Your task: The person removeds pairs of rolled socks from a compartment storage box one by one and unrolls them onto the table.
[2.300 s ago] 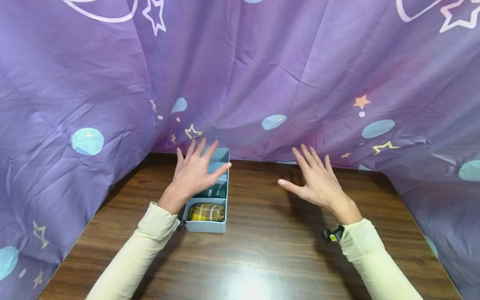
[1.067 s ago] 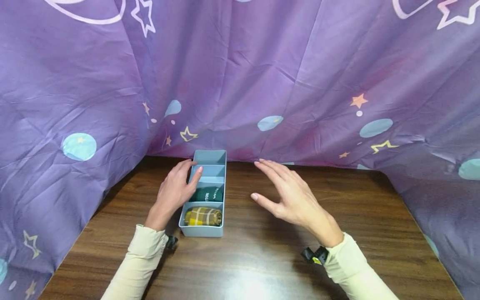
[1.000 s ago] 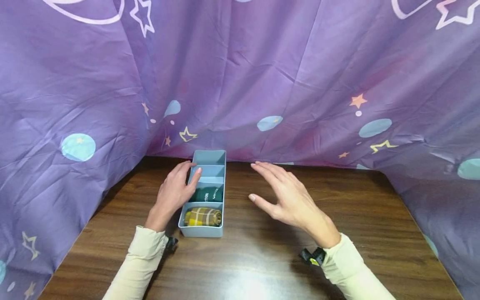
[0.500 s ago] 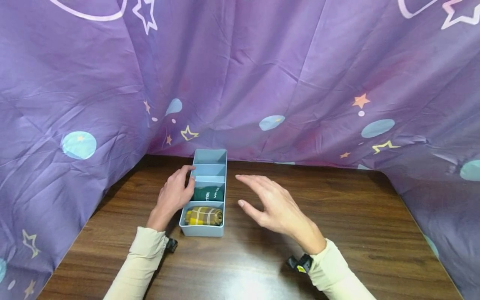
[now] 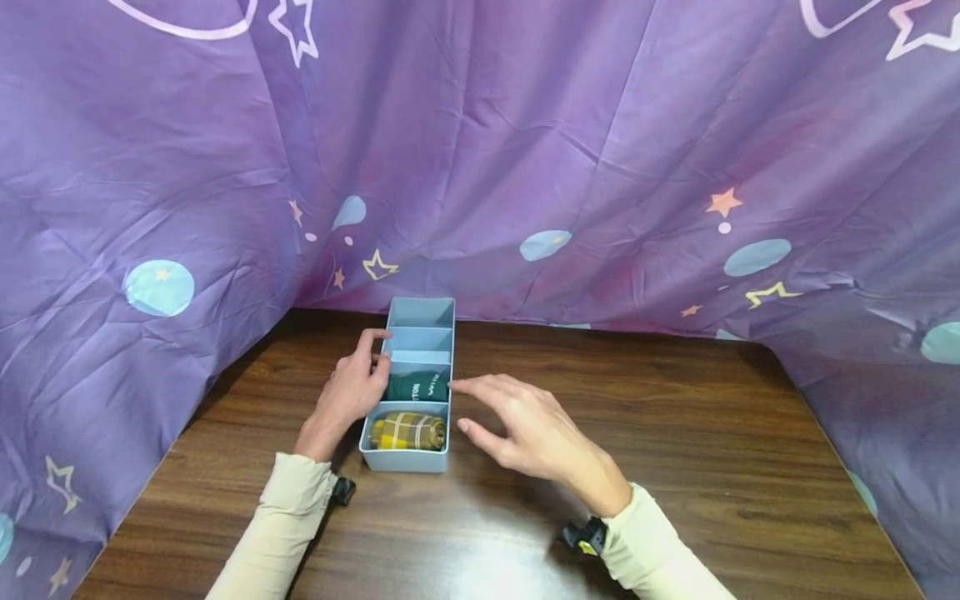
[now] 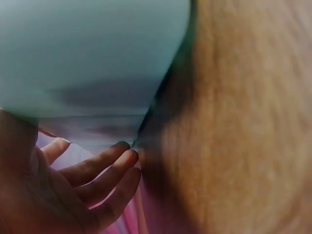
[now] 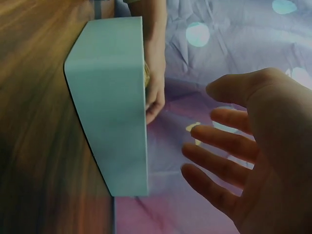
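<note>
A long blue-grey divider box (image 5: pixel 408 461) stands on the table, left of the middle. Its nearest compartment holds a rolled yellow-brown plaid cloth (image 5: pixel 408 431), and behind it lies a folded dark green cloth (image 5: pixel 416 386) with white lettering. The two far compartments show bare floors. My left hand (image 5: pixel 348 383) rests along the box's left side, thumb and index fingertip at the rim; in the left wrist view its fingertips (image 6: pixel 129 156) reach the wall's lower edge. My right hand (image 5: pixel 528 425), fingers extended and holding nothing, has its fingertips right by the box's right rim.
The brown wood-grain table (image 5: pixel 712 467) spreads to the right and in front of the box. A purple curtain (image 5: pixel 487 167) with stars and planets hangs behind and along both sides; the box's far end stands close to it.
My right hand has come leftward and down to the box's right side. My left hand has moved from over the box to its left side. The cloths stay in place.
</note>
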Available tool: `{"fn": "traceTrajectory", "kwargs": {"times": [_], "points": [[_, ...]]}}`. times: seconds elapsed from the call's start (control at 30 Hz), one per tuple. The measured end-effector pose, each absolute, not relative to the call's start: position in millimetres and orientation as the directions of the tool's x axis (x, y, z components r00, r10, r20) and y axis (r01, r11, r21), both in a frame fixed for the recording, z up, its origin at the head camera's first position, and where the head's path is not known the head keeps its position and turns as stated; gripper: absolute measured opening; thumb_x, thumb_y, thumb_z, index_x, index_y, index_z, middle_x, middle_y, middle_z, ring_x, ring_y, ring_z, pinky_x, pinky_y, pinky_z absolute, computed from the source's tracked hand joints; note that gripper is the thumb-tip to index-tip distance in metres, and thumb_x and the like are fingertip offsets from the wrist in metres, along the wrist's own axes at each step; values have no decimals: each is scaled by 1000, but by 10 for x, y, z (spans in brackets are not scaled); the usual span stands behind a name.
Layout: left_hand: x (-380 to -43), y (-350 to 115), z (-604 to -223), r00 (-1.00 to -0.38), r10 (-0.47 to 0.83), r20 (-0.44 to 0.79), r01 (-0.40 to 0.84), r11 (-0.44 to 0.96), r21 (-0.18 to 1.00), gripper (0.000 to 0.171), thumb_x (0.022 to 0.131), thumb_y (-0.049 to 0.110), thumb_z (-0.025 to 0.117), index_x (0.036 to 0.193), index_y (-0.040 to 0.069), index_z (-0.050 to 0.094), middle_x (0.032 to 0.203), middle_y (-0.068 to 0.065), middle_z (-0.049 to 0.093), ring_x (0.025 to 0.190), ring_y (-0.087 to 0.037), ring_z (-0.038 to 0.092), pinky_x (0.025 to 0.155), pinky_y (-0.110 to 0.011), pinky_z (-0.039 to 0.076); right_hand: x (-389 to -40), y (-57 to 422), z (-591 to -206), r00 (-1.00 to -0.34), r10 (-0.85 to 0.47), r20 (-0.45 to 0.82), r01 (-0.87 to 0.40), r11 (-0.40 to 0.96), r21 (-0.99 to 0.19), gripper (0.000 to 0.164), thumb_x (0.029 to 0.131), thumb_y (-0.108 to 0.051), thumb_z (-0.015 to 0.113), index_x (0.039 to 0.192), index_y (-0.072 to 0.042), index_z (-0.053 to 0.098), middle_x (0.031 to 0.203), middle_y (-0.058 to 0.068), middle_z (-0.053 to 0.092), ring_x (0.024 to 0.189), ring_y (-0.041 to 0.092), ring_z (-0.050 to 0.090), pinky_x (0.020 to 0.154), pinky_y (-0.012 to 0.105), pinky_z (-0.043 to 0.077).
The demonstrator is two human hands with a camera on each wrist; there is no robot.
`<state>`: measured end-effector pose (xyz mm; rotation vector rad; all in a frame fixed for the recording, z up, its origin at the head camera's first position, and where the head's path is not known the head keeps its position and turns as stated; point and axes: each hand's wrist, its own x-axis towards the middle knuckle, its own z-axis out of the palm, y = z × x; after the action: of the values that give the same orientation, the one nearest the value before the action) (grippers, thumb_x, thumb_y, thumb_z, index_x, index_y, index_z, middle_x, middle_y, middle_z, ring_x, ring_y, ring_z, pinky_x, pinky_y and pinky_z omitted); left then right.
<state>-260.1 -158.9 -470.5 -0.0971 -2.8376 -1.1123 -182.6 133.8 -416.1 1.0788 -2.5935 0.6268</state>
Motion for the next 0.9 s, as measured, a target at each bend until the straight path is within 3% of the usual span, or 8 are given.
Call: {"fn": "traceTrajectory", "kwargs": {"times": [0.63,0.9], "points": [[-2600,-1578,-4725,-996,29,82,77,734,674,42,113,40,41,154,33,43,130,-12,78,116,-38,73,91,-61,55,-1877,1042,-4377,-682,-673,285,-728,587,-355,41,104,-38,71,142,-23,71,131,-5,76,121,11,70,94,39,63],[-2597,-1583,-4722,-998,22,66,61,739,671,41,114,40,41,154,35,42,133,-13,77,119,-41,72,93,-63,55,-1888,932,-4348,-698,-681,222,-707,604,-368,40,106,-39,69,141,-22,71,138,-4,75,126,14,70,102,40,61]]}}
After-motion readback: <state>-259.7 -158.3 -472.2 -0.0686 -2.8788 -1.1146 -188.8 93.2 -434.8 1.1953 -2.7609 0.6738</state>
